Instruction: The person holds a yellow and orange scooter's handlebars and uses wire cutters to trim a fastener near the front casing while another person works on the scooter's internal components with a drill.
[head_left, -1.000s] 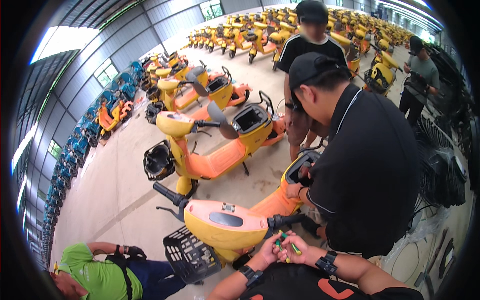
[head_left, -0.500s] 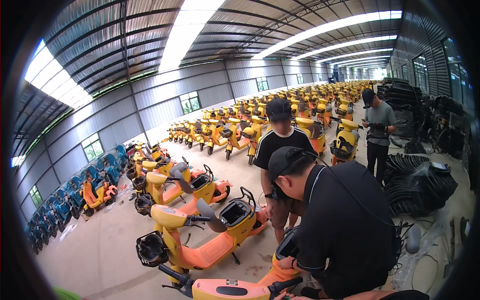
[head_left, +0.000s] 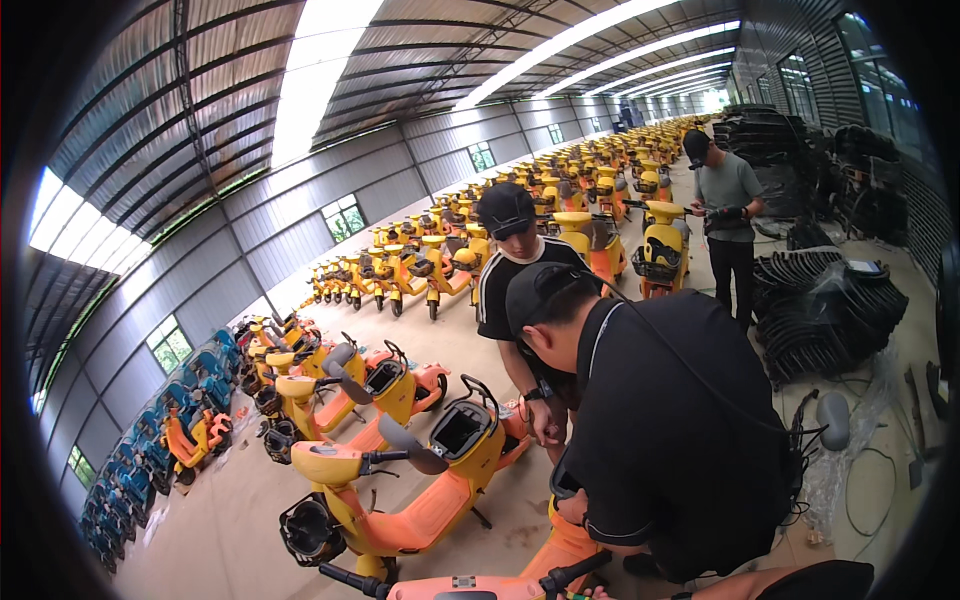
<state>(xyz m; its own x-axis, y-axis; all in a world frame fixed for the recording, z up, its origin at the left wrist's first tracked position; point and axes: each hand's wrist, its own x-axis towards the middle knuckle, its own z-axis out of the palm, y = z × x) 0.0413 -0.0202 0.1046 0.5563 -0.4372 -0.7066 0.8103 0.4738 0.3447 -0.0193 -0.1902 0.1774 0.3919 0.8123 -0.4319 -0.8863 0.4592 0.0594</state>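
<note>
At the bottom edge is the nearest scooter (head_left: 470,588), with an orange-pink front cover and black handlebar grips. My right forearm (head_left: 735,587), below a black sleeve, reaches in from the lower right. Beside the right grip (head_left: 577,573), my right hand (head_left: 598,593) is closed around a small green object (head_left: 574,596), mostly cut off by the frame edge. My left hand is out of view. Across the scooter, a person in black (head_left: 690,430) bends over, one hand (head_left: 572,507) at its open seat compartment (head_left: 566,478).
Another yellow-orange scooter (head_left: 425,500) stands just beyond. A person in a striped-sleeve shirt (head_left: 520,270) stands facing us; one in grey (head_left: 728,190) holds a dark item. Black curved parts (head_left: 830,310) are stacked right, near cables and plastic. Blue scooters (head_left: 130,450) line the left.
The whole view has swung slightly right and down. More of my right forearm shows. The person with the striped sleeves has lowered a hand toward the seat compartment.
</note>
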